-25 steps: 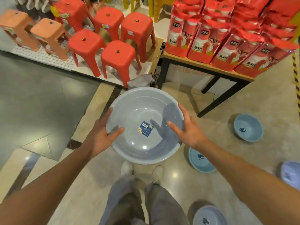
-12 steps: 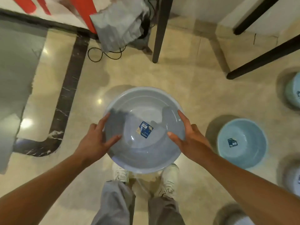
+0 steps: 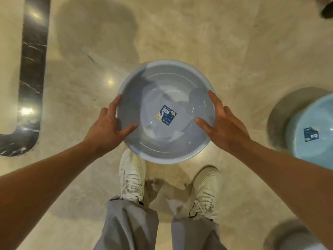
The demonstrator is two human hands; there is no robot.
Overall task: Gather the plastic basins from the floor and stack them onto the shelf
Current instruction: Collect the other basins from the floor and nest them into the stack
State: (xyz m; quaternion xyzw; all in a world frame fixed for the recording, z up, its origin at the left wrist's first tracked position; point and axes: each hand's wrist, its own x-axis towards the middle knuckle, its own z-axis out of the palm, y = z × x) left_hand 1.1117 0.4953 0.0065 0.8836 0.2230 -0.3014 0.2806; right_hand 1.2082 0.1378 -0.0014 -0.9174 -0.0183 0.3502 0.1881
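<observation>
A grey-blue plastic basin (image 3: 162, 82) with a dark blue label in its bottom hangs above the floor in front of me. My left hand (image 3: 106, 127) grips its left rim, thumb inside the bowl. On the opposite rim sits my right hand (image 3: 223, 127), thumb also inside. A light blue basin (image 3: 313, 120) with a similar label stands on the floor at the right edge, partly cut off. No shelf is in view.
Beige polished floor with a dark marble strip (image 3: 32, 69) curving at the left. My two white shoes (image 3: 132, 177) and grey trousers are directly below the basin. A shadowed round shape (image 3: 292, 237) shows at the bottom right corner.
The view has tilted further down: stools, table and table legs left the frame. Both hands keep the same hold on the grey-blue basin, which now sits above my shoes.
</observation>
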